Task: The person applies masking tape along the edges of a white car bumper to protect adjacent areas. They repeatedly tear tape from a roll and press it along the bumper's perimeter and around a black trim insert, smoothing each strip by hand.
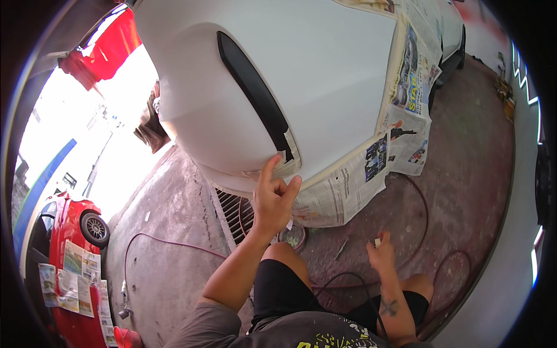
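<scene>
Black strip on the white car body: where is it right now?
The black strip slants down the white car body in the head view's upper middle, left of the body's newspaper; its lower end meets masking tape by the left hand.

Left hand (pixel 274 204) raised near the centre, right hand (pixel 382 255) low
Left index finger (pixel 268 171) points upward, thumb (pixel 293 189) spread apart — left forearm (pixel 237 268) slants up from lower middle; right fingers (pixel 386 238) curl inward at lower right — tattooed forearm (pixel 391 297) nearly upright beneath.
</scene>
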### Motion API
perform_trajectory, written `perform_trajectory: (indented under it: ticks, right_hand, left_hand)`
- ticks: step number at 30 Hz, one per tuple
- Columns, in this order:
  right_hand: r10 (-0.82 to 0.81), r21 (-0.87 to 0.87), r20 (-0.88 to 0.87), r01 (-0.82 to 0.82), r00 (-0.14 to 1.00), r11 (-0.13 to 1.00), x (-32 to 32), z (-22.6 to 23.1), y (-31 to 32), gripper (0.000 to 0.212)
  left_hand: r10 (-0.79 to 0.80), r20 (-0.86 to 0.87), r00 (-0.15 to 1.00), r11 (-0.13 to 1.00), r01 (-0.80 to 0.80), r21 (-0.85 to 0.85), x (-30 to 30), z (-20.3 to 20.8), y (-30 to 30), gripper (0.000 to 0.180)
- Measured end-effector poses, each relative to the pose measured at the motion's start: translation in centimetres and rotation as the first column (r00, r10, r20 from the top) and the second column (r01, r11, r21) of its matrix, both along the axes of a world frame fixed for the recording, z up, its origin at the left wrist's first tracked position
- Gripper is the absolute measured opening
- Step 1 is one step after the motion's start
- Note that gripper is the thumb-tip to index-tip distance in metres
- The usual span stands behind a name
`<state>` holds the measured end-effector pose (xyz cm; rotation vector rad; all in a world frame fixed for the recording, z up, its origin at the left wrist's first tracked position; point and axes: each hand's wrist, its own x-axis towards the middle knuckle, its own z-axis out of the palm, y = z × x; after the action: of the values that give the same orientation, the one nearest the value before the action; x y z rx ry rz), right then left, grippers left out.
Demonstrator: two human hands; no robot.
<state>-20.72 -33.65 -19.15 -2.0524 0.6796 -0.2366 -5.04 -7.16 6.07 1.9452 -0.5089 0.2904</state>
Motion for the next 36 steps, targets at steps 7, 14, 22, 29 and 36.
perform_trajectory:
  ticks: [7,14,22,29,36]
  right_hand:
    - [0.025,-0.054,-0.172,-0.035,0.985,0.998,0.0,2.6,1.4,0.06]
    - [0.151,0.01,0.153,-0.155,0.977,0.988,0.1,3.6,1.5,0.057]
    - [0.364,0.031,0.6,-0.476,0.712,0.879,1.6,19.1,5.9,0.061]
    - [0.213,0.167,0.575,-0.368,0.79,0.915,1.7,16.7,6.2,0.057]
    - [0.068,0.232,0.437,-0.185,0.897,0.955,0.8,5.9,5.3,0.063]
  left_hand:
    - [-0.059,-0.011,0.998,0.97,0.054,-0.237,-0.4,0.6,0.0,0.054]
    - [0.007,-0.015,1.0,0.988,-0.009,-0.152,-3.3,-4.4,3.0,0.016]
    - [-0.235,0.349,0.907,0.972,0.211,0.107,-5.6,1.9,0.3,0.02]
    - [0.181,0.826,0.534,0.915,-0.399,0.057,0.5,7.4,0.4,0.023]
    - [-0.281,0.908,0.311,0.696,-0.585,0.415,4.3,8.6,1.3,0.023]
